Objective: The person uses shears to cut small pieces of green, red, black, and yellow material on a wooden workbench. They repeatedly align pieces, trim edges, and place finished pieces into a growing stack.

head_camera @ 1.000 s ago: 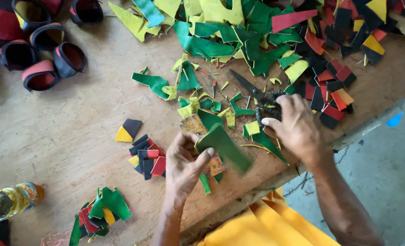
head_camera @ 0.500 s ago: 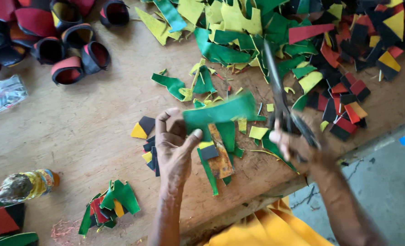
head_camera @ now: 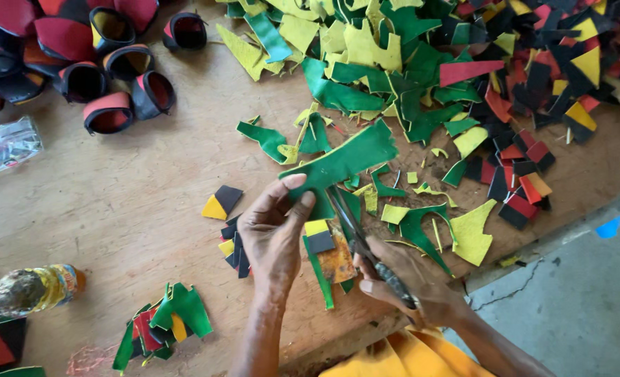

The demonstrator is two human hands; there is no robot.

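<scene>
My left hand [head_camera: 273, 234] pinches the lower end of a long green leather piece [head_camera: 348, 159], holding it up over the wooden table [head_camera: 149, 202]. My right hand [head_camera: 411, 283] grips a pair of dark scissors [head_camera: 357, 230] whose blades point up into the lower edge of that green piece. Just under the hands lie a small yellow and black patch [head_camera: 317, 237], a brown card template [head_camera: 338, 260] and a narrow green strip [head_camera: 319, 274].
A big heap of green, yellow, red and black offcuts [head_camera: 463, 70] covers the far right. Several red and black shoe uppers [head_camera: 107, 84] sit at top left. A plastic bottle [head_camera: 34, 287], a clear bag [head_camera: 6, 143] and stacked cut pieces [head_camera: 163, 324] lie at left. Table edge [head_camera: 533, 248] drops to concrete floor.
The scissors, raised high half a second ago, have come down and their blades now meet the green piece. My left hand has turned the piece more upright.
</scene>
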